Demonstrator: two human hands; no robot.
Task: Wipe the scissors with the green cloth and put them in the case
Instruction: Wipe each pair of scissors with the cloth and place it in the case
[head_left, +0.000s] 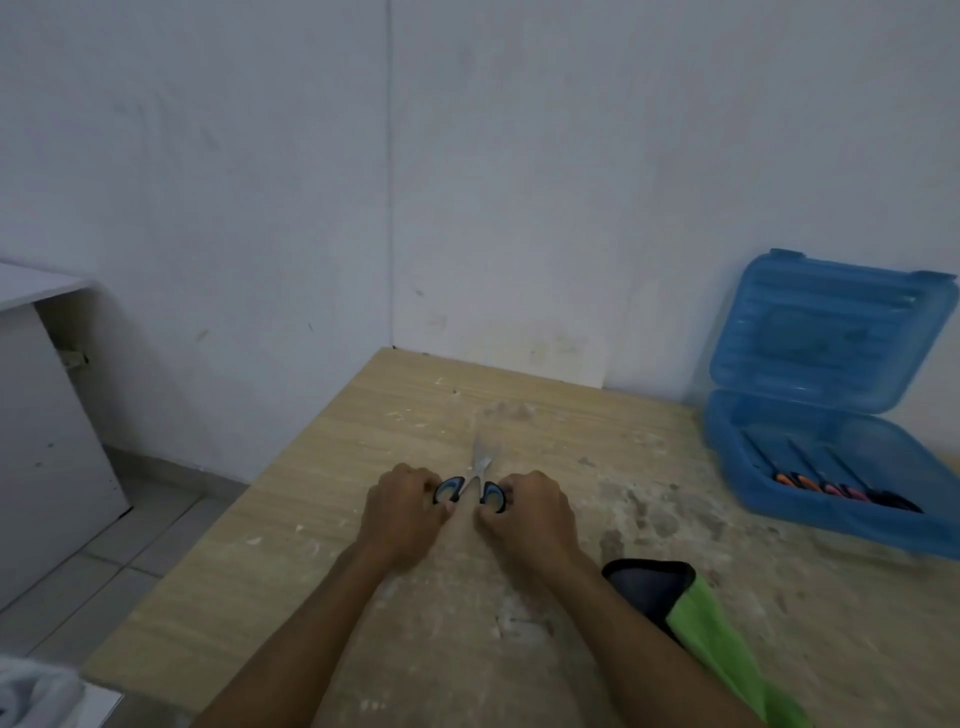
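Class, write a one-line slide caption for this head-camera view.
Left hand and right hand grip blue-handled scissors on wooden table, between green cloth and open blue plastic case.

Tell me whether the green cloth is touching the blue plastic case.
Apart. The head view shows bare wooden tabletop between the green cloth and the blue plastic case.

One view only, worn on the person's head, looking forward and steeply down over both forearms onto the pale, dusty wooden tabletop (395, 597). It sits close above the work, wide-angle, bending the edges. It faces the corner of the white plaster walls (389, 208), floor tiles visible at left.
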